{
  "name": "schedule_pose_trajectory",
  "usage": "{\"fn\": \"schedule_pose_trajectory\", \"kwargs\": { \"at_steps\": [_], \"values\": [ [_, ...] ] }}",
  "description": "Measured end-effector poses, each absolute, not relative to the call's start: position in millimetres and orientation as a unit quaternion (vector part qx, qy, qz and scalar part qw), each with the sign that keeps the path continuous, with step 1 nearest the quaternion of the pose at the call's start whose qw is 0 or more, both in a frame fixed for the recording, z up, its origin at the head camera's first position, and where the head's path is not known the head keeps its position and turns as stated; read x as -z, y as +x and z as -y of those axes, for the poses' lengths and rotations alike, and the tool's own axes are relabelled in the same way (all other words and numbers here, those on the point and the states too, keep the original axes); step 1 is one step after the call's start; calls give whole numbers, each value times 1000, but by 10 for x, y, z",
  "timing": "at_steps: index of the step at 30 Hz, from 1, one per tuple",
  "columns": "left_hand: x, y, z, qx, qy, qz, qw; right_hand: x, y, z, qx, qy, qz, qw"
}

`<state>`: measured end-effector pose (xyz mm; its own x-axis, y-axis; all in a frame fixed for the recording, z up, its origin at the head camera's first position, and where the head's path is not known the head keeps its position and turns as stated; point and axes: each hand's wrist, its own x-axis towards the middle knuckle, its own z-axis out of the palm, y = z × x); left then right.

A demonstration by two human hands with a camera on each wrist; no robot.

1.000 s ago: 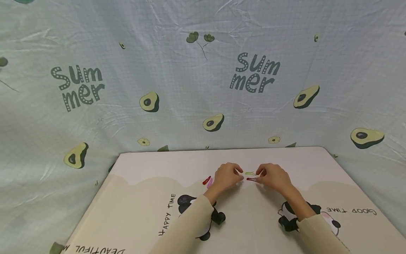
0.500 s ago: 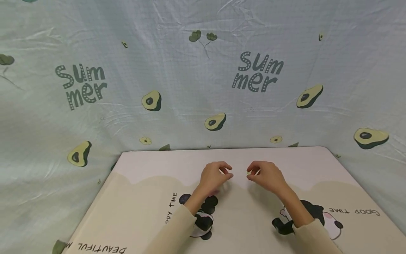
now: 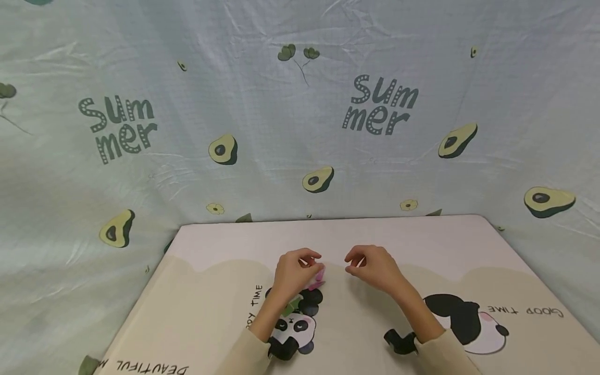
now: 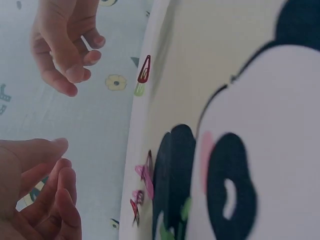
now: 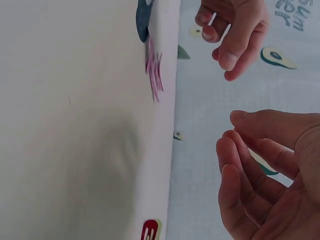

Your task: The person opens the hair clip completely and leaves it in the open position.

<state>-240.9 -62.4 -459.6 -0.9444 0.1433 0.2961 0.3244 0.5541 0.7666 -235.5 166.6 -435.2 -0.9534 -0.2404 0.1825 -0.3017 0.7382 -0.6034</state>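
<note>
My left hand [image 3: 292, 273] hovers with loosely bent fingers and nothing visible between them. Pink hair clips [image 3: 317, 281] lie just beyond its fingertips on the table, partly hidden by it. My right hand [image 3: 377, 266] is held opposite, thumb and fingers bent and apart, also holding nothing visible. In the left wrist view, a red snap clip [image 4: 144, 69] lies beside a light green clip [image 4: 139, 90], some way from the pink clips. Another red clip [image 4: 135, 212] is near the pink ones. The right wrist view shows pink clips [image 5: 155, 75] and a red clip [image 5: 150, 230] at the bottom.
The table [image 3: 197, 302] has a beige and pale pink cover printed with pandas and lettering. Behind its far edge hangs a pale curtain [image 3: 262, 104] with avocado prints. Beige sleeves [image 3: 246, 354] reach in from the near side.
Both hands have shifted left and a little nearer the body. A second ago the right fingers were at the red and green clips; now those clips are out of sight in the head view.
</note>
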Motion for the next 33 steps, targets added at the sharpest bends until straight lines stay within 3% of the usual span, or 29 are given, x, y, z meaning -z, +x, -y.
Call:
{"fn": "schedule_pose_trajectory", "kwargs": {
  "at_steps": [33],
  "values": [
    [4843, -2334, 949, 430, -131, 893, -14, 4732, -2521, -1257, -369, 164, 914, -53]
  ]
}}
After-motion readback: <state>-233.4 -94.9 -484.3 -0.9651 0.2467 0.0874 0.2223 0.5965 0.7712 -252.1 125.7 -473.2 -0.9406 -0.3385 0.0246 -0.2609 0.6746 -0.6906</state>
